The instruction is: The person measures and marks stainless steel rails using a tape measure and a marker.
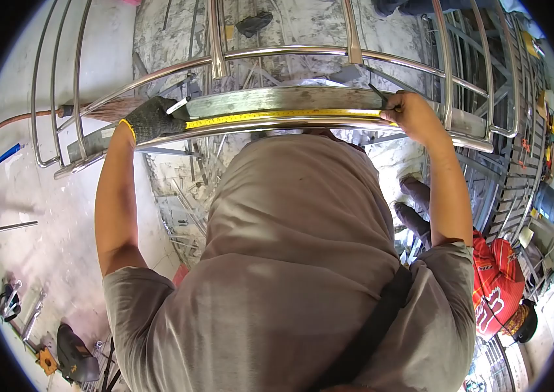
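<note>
A yellow tape measure (277, 116) is stretched along a flat grey metal bar (283, 99), just above a shiny steel tube (277, 125). My left hand (156, 121), in a dark knitted glove with a yellow cuff, is closed at the tape's left end. A white stick-like piece (179, 105) pokes out from its fingers. Bare and pinched, my right hand (414, 116) is at the tape's other end, with a thin dark stick (377, 93) jutting from the fingers. The tape's case is hidden. Both hands are over a bent-tube steel frame (277, 50).
To the right, a person in a red shirt (496, 281) is low down beside racks of metal bars (499, 189). Dark shoes (414, 209) show near my right side. A welding mask (75, 353) lies at lower left. Metal offcuts (182, 202) litter the floor.
</note>
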### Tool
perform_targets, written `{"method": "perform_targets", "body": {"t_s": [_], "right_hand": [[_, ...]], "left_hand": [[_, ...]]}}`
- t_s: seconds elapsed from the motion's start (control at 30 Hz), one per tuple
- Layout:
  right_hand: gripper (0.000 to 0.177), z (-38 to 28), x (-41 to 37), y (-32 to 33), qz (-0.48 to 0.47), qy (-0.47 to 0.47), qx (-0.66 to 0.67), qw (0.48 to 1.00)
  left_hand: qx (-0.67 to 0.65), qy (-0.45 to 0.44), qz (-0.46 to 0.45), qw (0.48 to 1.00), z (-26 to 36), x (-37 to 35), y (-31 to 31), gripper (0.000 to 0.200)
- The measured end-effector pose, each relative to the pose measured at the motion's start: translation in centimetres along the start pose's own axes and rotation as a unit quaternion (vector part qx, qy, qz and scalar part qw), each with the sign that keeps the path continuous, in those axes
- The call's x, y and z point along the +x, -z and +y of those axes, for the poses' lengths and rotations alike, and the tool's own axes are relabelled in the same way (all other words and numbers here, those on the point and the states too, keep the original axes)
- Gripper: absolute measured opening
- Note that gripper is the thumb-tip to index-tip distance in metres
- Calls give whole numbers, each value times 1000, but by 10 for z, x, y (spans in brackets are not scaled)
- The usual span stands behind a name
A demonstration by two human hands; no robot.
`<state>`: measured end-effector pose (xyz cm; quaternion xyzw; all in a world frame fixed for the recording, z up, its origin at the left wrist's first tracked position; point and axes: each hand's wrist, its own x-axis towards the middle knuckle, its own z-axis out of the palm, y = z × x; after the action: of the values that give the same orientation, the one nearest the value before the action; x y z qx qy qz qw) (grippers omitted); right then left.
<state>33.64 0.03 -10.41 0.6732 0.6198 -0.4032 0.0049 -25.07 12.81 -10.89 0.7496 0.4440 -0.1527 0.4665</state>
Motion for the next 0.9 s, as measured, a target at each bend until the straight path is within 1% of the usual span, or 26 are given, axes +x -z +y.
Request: {"method": "perform_targets", "body": {"t_s": [0.1, 0.2, 0.3, 0.33, 0.5, 0.6, 0.7, 0.73, 0.83, 0.87, 0.9], "right_hand": [[16, -1, 1, 1, -9, -5, -7, 1000], [21, -3, 1, 2, 0, 9, -38, 999], [20, -10, 1, 5, -6, -10, -41, 999], [20, -10, 2, 6, -21, -10, -46, 999], [22, -15, 12, 11, -72, -27, -90, 993], [20, -23, 12, 13, -69, -18, -120, 990], [26, -26, 13, 15, -89, -33, -133, 987], [24, -18, 14, 12, -77, -6, -135, 988], [23, -19, 11, 10, -66, -9, -119, 991], [24, -22, 7, 9, -56, -1, -125, 991], [24, -23, 7, 8, -56, -3, -127, 990]], "left_hand": [[4, 3, 2, 1000, 6, -2, 2, 21], [16, 11, 2, 1000, 6, -2, 1, 21], [31, 11, 2, 999, 3, 0, 1, 22], [37, 9, 0, 999, 2, 0, 1, 22], [9, 13, -5, 1000, -2, 0, 2, 21], [7, 11, -9, 1000, -3, 1, 3, 21], [-10, 20, -19, 1000, -10, 3, 3, 23], [-30, 53, -23, 998, -11, 3, 2, 24], [-5, -7, 8, 1000, -4, -1, 1, 24], [-33, 8, -2, 999, -5, -2, 1, 26], [-17, 10, -1, 1000, -4, -3, 1, 26]]}}
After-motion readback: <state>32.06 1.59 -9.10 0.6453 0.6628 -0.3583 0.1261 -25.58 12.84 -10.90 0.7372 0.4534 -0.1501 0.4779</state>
